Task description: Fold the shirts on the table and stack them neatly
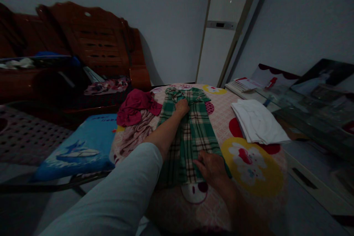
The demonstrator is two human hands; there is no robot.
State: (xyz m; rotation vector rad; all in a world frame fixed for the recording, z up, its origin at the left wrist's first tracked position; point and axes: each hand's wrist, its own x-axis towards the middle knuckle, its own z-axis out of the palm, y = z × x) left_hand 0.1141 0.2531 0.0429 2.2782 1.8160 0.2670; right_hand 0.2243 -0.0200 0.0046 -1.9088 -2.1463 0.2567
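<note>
A green, black and white plaid shirt (201,121) lies lengthwise over the round table, its collar end at the far side and its hem towards me. Near the collar, my left hand (182,107) is closed on the cloth of the front, the arm stretched out over the shirt. My right hand (212,166) rests low on the shirt's right side by the hem, fingers curled in with the shirt fabric at the fingertips. Part of the shirt's left side is hidden beneath my left forearm.
Left on the patterned tablecloth (249,191) are a crumpled magenta garment (138,105) and a pinkish one (138,131). A folded white garment (258,121) lies right, beside a glass-topped cabinet (312,118). A blue cushion (83,147) and wooden bench (94,40) stand left.
</note>
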